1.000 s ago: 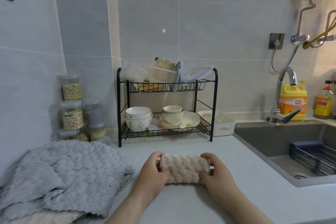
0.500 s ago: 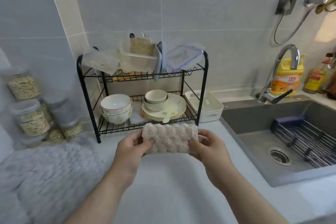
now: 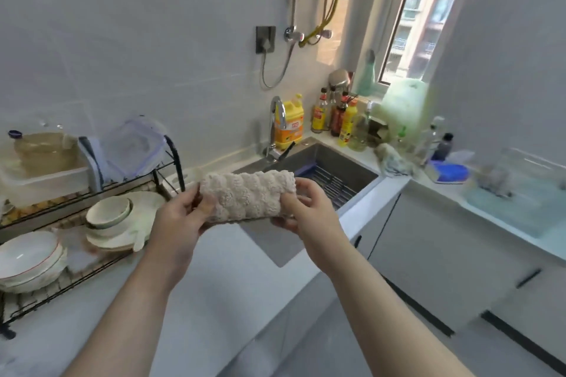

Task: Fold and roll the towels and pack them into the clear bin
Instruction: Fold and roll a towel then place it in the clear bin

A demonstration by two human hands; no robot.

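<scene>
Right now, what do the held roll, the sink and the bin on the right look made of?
Rolled towel: plush beige fabric, nubby ribbed pile. Sink: likely brushed steel, dull grey sheen. Clear bin: probably plastic, see-through walls, blurred.

Daylight, fairly bright, soft overall. Main source: window point(image 3: 428, 15) upper right; view through it overexposed, washed pale. Warm sunlit patch on wall point(image 3: 330, 49) beside window, rest of wall cool grey. Shadows weak, diffuse; sink point(image 3: 324, 162) basin darkest zone. Motion blur across whole frame, worst at right: clear bin point(image 3: 520, 190) and bottles point(image 3: 337, 119) lose edges. Dish rack point(image 3: 92, 193) at left smeared too. Rolled towel point(image 3: 248, 196) at centre keeps most texture. Wide-angle bending: window frame, cabinet doors point(image 3: 444, 254) lean outward near edges
</scene>
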